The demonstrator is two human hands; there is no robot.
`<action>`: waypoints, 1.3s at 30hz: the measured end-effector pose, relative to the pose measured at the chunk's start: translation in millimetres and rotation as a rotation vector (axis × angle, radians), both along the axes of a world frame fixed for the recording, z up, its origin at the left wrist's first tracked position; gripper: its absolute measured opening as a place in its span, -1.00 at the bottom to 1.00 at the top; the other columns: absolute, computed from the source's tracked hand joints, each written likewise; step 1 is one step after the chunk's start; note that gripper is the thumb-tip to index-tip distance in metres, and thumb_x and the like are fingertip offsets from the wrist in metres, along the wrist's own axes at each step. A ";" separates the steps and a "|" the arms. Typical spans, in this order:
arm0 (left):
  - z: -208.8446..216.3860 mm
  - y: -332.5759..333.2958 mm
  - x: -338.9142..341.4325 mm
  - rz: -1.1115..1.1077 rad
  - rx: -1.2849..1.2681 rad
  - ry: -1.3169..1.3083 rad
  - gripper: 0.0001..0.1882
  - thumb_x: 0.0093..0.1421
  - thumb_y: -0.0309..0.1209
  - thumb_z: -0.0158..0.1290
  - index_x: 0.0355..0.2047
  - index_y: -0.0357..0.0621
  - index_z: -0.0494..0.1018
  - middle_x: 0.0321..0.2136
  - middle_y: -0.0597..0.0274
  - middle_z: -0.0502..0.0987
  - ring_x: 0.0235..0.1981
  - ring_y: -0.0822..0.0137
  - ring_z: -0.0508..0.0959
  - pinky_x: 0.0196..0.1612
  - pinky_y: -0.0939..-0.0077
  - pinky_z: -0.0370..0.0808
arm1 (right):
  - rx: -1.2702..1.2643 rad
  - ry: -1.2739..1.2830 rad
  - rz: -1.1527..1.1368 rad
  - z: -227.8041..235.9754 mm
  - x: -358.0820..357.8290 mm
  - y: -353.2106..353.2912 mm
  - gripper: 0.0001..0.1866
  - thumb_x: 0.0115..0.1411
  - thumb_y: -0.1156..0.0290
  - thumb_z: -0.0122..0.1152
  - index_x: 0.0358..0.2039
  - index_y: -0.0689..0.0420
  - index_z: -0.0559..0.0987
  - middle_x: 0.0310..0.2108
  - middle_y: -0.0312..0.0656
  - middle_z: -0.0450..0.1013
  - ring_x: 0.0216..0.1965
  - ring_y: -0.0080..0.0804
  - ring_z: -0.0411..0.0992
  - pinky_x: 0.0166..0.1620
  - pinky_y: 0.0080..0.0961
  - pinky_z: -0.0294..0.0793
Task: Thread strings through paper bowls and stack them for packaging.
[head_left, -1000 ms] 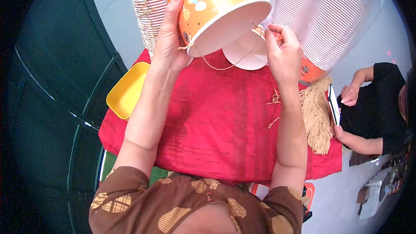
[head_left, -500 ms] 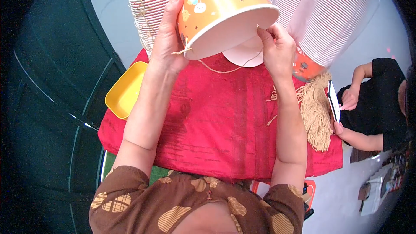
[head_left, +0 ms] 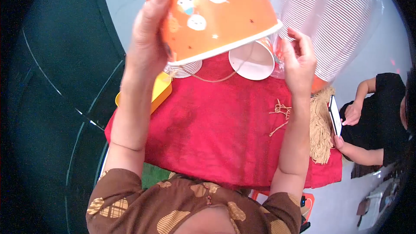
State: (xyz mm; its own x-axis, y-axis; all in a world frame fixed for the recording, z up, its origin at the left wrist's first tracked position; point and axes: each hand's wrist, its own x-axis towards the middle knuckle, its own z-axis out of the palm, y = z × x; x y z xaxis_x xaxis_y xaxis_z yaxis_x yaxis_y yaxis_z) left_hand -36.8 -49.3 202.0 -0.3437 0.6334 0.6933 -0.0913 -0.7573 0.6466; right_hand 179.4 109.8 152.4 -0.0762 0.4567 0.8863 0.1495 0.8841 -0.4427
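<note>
An orange paper bucket [head_left: 216, 17] with white cartoon figures and small stars is tilted in front of me, its white rim facing down toward me. My left hand [head_left: 149, 34] grips its left side, thumb along the outside wall. From the rim's left end a thin tan cord [head_left: 208, 80] hangs in a loop, its other end passing up behind the rim. My right hand [head_left: 300, 63] is just off the rim's right end, fingers bent and thumb apart, with nothing visible between them. Below the bucket another bucket [head_left: 253, 64] lies on its side, its white inside showing.
A red cloth [head_left: 208, 134] covers the table. At the left stand a yellow bin [head_left: 161, 93] and a stack of white rims [head_left: 188, 69]. Bagged stacked buckets [head_left: 338, 30] lean at the back right. Tan cords [head_left: 320, 134] lie near a person [head_left: 372, 117] holding a phone.
The bucket has come closer and turned, hiding its inside. My right hand has come away from the inner rim, moving right and down, its fingers now apart.
</note>
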 end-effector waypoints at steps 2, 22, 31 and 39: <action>7.7 -19.5 -14.7 0.130 0.011 0.059 -0.44 0.20 0.00 0.07 -0.05 -0.28 0.38 -0.21 0.10 0.56 -0.24 0.41 0.61 -0.14 0.51 0.58 | -0.038 0.054 0.055 4.8 6.7 -2.2 -0.75 0.12 0.56 0.18 -0.15 0.29 0.54 -0.31 -0.22 0.41 -0.44 -0.57 0.35 -0.33 -0.60 0.42; 51.0 -33.3 -288.7 0.652 0.056 -0.131 -0.29 0.04 -0.09 0.30 0.05 -0.33 0.34 -0.06 0.08 0.52 -0.11 0.29 0.57 0.00 0.36 0.50 | 0.144 0.018 0.063 20.3 13.7 -34.0 -0.87 0.17 0.66 0.08 -0.26 0.33 0.54 -0.24 -0.14 0.46 -0.25 -0.47 0.43 -0.19 -0.60 0.42; 82.8 24.4 -293.1 0.382 -0.042 -0.104 -0.34 0.13 -0.02 0.17 0.13 -0.10 0.31 -0.02 0.19 0.49 -0.05 0.33 0.53 -0.04 0.40 0.52 | 0.154 -0.080 -0.002 21.6 15.6 -39.8 -0.89 0.17 0.67 0.06 -0.30 0.33 0.55 -0.27 -0.12 0.47 -0.29 -0.47 0.45 -0.27 -0.62 0.43; 121.5 59.7 -275.3 -0.828 0.092 0.081 -0.45 0.18 -0.10 0.12 0.08 -0.12 0.34 -0.07 0.18 0.53 -0.07 0.31 0.55 0.05 0.40 0.47 | 0.126 -0.091 0.011 21.2 15.5 -40.7 -0.89 0.16 0.69 0.05 -0.33 0.33 0.54 -0.30 -0.11 0.47 -0.29 -0.42 0.46 -0.23 -0.55 0.44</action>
